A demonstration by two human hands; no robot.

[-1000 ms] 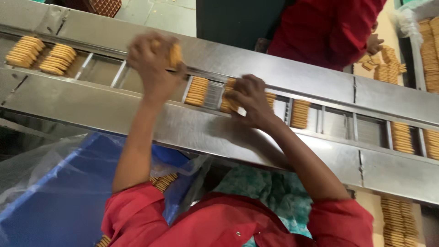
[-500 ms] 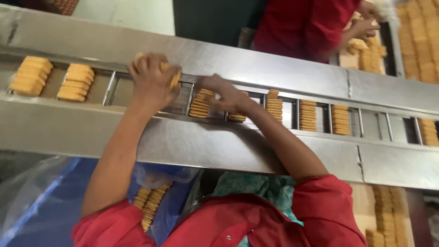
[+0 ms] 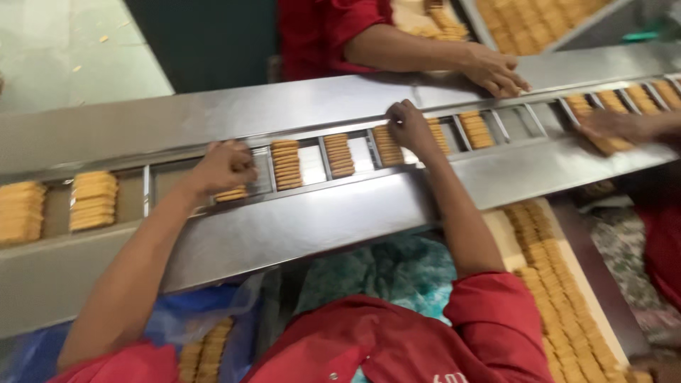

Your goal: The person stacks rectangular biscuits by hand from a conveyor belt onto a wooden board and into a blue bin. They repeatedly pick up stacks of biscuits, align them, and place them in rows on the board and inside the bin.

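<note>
Left hand (image 3: 225,167) and right hand (image 3: 409,128) press tan biscuit stacks (image 3: 287,163) (steel conveyor (image 3: 298,227)).

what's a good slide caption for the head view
Left hand and right hand set biscuit stacks into a steel conveyor's pockets.

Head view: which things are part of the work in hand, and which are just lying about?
In hand:
left hand on a biscuit stack
right hand at another stack
slotted steel conveyor

Lying about:
blue plastic sheet
biscuit rows on the side tray
a co-worker's hand
</note>
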